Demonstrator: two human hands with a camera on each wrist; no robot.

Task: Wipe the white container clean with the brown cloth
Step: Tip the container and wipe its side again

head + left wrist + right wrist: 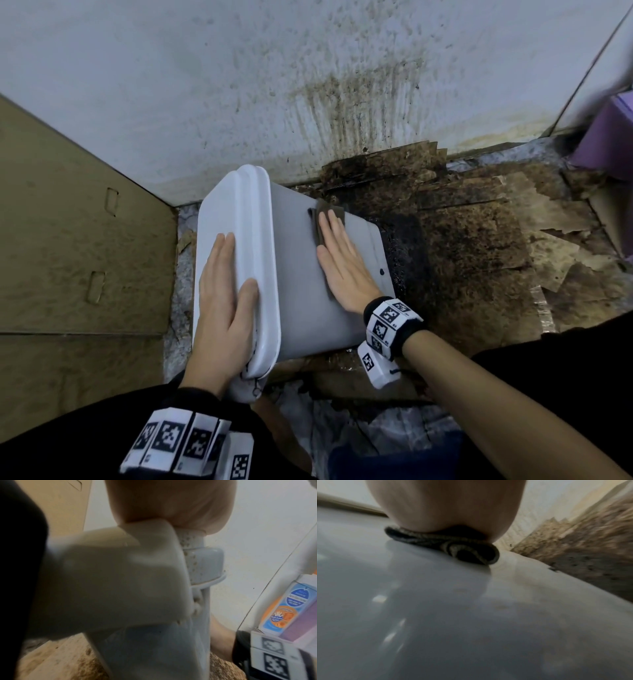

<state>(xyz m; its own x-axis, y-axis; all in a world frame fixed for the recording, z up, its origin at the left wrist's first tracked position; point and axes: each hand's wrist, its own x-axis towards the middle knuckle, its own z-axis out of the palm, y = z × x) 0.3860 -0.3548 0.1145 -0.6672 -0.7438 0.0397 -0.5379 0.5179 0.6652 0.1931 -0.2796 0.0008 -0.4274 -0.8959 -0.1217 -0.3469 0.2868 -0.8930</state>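
Note:
The white container (298, 274) lies tipped on its side on the dirty floor, its lid (226, 212) facing left. My left hand (226, 301) lies flat across the lid's rim with straight fingers, steadying it. My right hand (339, 257) presses the folded brown cloth (330, 214) flat against the container's upturned side wall. In the right wrist view the cloth (447, 545) is bunched under my palm on the glossy white wall (436, 615). The left wrist view shows the lid's edge (120, 574) under my palm, blurred.
A stained white wall (308, 85) stands just behind the container. Flattened cardboard (68, 240) lies to the left. Filthy dark cardboard sheets (462, 240) cover the floor on the right. A purple box (603, 137) sits at the far right corner.

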